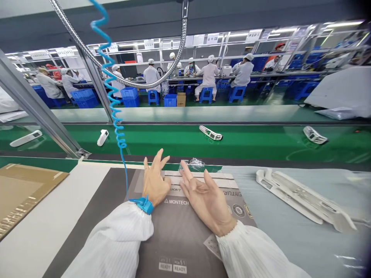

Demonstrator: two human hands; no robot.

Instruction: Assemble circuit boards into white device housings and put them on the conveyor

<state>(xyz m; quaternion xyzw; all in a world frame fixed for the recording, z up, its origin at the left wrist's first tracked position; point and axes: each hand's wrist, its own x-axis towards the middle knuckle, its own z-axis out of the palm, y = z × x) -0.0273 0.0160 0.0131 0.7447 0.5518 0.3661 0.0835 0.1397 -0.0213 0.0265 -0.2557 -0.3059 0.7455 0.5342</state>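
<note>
My left hand is held over a dark grey printed cardboard sheet marked MONTECH, back of the hand toward me, fingers spread and holding nothing. A blue wrist strap circles that wrist, tied to a coiled blue cord. Beside it, my right hand is turned partly palm up, fingers apart, with nothing in it. Just past its fingertips lies a crumpled piece of clear plastic. White plastic housing pieces rest to the right on a pale grey sheet.
Beyond the work surface runs a green conveyor belt carrying several white handheld devices, one device with its inside exposed. Brown cardboard lies at left. A metal post and a flexible metal hose cross overhead. People in white sit farther back.
</note>
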